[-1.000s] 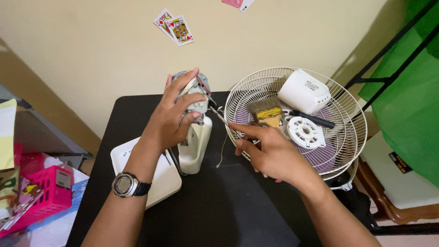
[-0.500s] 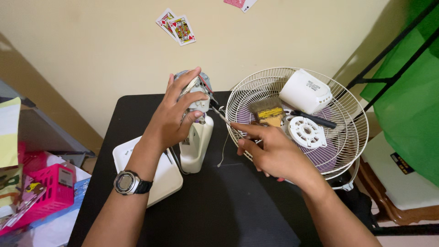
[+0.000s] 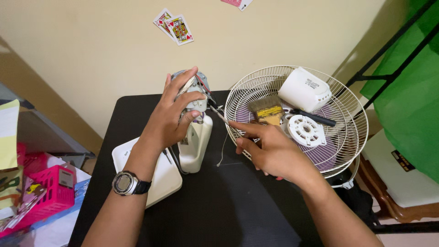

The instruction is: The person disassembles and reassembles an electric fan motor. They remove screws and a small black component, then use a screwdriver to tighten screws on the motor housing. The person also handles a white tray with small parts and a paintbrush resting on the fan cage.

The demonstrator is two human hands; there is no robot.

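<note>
My left hand, with a grey wristwatch on the wrist, is wrapped around the bare fan motor on top of a white fan stand. My right hand grips a thin screwdriver whose tip points at the right side of the motor, among its wires. The stand rises from a white base on the black table. A thin white cord hangs down beside the stand.
A white wire fan guard lies at the right and holds a paintbrush, a white motor cover, a round white disc and a black-handled tool. A pink basket sits at the left. Playing cards hang on the wall.
Both hands hold nearly the same pose. My left fingers have shifted slightly on the motor, and the screwdriver tip stays at the motor.
</note>
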